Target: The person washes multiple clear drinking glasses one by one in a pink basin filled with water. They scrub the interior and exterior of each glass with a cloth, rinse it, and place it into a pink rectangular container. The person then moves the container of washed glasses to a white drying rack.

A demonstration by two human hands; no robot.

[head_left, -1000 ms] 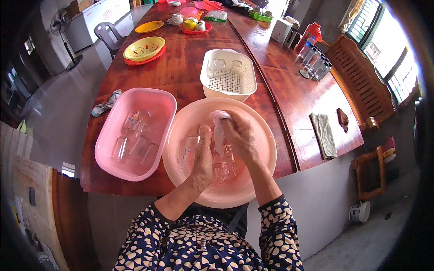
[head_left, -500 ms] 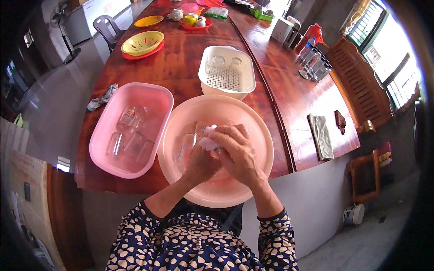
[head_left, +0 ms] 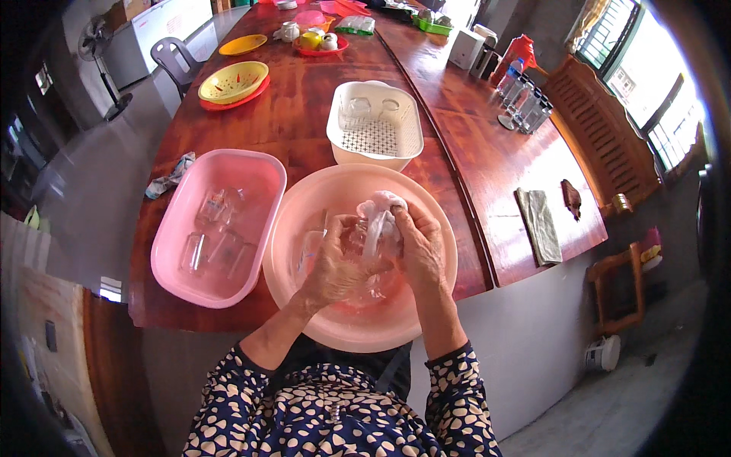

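We see the white cloth (head_left: pixel 375 232) hanging looser than before, pinched in the right fingers (head_left: pixel 406 224). We cannot tell if the curled left fingers (head_left: pixel 335 234) hold anything.

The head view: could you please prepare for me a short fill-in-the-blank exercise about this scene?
1. The right hand grips a pale, crumpled ____.
2. The pink tub stands to the ____ of the round basin.
3. The fan stands on the ____, not on the table.

Missing words: cloth; left; floor.

Crumpled white cloth (head_left: pixel 383 204) bunched against clear glass (head_left: pixel 356 234), over peach basin (head_left: pixel 435 228)
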